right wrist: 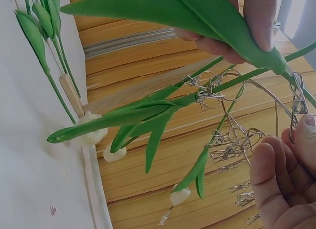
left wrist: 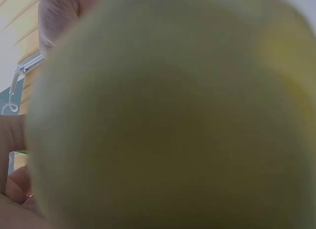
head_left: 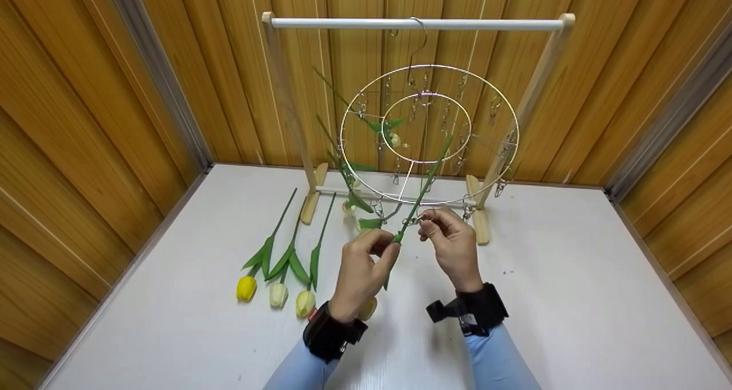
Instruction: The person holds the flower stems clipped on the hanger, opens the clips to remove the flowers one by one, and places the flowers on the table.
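My left hand (head_left: 366, 264) pinches an artificial tulip (head_left: 426, 187) just by its leaves, with the stem slanting up and to the right. The bloom hangs below that hand and fills most of the left wrist view as a blurred pale yellow-green shape (left wrist: 173, 115). My right hand (head_left: 454, 250) pinches a wire clip (right wrist: 298, 98) between thumb and fingers. In the right wrist view the clip's end overlaps the stem, above the leaves (right wrist: 227, 31). The clip belongs to a round hanger (head_left: 406, 198) with two metal rings. Several tulips (right wrist: 185, 177) hang bloom-down from its left side.
A wooden-sided rack with a white bar (head_left: 486, 24) carries the hanger by its hook. Three tulips, among them a yellow one (head_left: 246, 289) and a cream one (head_left: 278, 294), lie on the white table (head_left: 572, 298) at left. Wood-panelled walls (head_left: 74, 92) enclose the table.
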Motion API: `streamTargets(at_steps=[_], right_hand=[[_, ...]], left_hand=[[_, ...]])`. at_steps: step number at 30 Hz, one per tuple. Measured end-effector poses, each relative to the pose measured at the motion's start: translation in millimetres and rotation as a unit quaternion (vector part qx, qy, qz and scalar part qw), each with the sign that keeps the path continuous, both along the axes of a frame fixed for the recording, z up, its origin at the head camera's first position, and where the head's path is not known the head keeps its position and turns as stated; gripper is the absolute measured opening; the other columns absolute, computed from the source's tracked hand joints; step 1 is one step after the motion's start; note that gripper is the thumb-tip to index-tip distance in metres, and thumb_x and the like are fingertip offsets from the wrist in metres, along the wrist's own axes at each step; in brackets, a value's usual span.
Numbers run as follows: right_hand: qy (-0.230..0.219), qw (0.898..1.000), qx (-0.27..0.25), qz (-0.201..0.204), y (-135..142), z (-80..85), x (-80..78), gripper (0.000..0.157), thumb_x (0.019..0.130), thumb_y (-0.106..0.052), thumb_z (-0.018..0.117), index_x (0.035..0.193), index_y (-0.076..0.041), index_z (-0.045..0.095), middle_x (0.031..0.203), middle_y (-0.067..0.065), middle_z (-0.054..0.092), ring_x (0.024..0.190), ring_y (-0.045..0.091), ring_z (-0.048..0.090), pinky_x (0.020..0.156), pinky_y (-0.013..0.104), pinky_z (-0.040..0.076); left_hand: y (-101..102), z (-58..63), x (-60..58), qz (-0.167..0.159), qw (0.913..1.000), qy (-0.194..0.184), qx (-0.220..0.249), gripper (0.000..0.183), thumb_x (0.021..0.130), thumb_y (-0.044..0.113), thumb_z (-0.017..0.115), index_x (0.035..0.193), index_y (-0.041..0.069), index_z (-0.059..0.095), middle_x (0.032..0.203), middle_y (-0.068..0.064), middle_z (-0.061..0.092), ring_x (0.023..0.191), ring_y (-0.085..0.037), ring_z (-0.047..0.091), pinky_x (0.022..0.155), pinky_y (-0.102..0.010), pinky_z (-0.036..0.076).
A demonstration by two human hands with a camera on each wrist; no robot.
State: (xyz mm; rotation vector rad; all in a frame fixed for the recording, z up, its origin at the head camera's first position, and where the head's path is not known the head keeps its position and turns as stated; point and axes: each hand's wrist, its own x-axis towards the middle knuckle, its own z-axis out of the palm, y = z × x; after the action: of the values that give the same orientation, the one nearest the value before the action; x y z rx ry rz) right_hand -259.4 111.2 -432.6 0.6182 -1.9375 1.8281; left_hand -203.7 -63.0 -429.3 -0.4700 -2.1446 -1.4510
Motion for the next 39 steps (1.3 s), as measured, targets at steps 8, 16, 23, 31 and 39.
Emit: streamTargets(at_steps=[8,16,23,31,39], right_hand=[[-0.011,1.0,-0.012,0.001,-0.1,1.2,-0.3,0.01,0.093,0.009,0.066,0.1,0.016,0.067,0.087,0.0,0.067,0.072,0.006,0.064,0.066,0.021,0.056],[-0.009,1.0,-0.02,0.002,0.6,0.2,-1.9,0.01,0.093,0.009,0.066,0.099,0.018,0.066,0.085,0.001,0.067,0.07,0.006,0.064,0.066,0.021,0.055],[-0.004,1.0,-0.024,0.005,1.3,0.1,-2.1,0.01,0.093,0.012,0.065,0.1,0.019,0.065,0.085,0.005,0.067,0.071,0.006,0.064,0.066,0.021,0.055],[0.008,1.0,-0.01,0.0,2.3,0.8,-1.5,0.01,0.092,0.012,0.066,0.1,0.017,0.067,0.085,0.015,0.067,0.07,0.007,0.065,0.065,0.021,0.056],[0.018,1.0,-0.002,-0.001,3.9,-0.1,-3.1,0.009,0.093,0.011,0.066,0.1,0.017,0.067,0.082,0.014,0.066,0.07,0.005,0.065,0.065,0.02,0.055]], left_hand=[[-0.8,0.3,0.1,-0.001,1.0,0.0,0.0,0.007,0.093,0.001,0.071,0.093,0.007,0.073,0.086,-0.006,0.069,0.076,-0.016,0.066,0.07,-0.032,0.057],[-1.3,0.0,0.0,-0.002,1.0,-0.002,0.001,0.004,0.094,0.003,0.071,0.093,0.006,0.073,0.085,-0.005,0.069,0.075,-0.015,0.065,0.07,-0.04,0.058],[-1.2,0.2,-0.6,0.001,1.0,-0.001,-0.004,0.005,0.093,0.002,0.071,0.092,0.007,0.073,0.084,-0.004,0.069,0.074,-0.013,0.064,0.068,-0.038,0.058],[-0.7,1.3,0.5,0.0,0.9999,0.014,-0.003,0.006,0.092,-0.001,0.07,0.092,0.004,0.072,0.083,-0.006,0.069,0.073,-0.015,0.065,0.067,-0.038,0.058],[-1.3,0.8,0.6,-0.002,1.0,0.009,-0.002,0.005,0.092,0.0,0.07,0.091,0.004,0.072,0.083,-0.006,0.07,0.073,-0.015,0.065,0.067,-0.038,0.058]])
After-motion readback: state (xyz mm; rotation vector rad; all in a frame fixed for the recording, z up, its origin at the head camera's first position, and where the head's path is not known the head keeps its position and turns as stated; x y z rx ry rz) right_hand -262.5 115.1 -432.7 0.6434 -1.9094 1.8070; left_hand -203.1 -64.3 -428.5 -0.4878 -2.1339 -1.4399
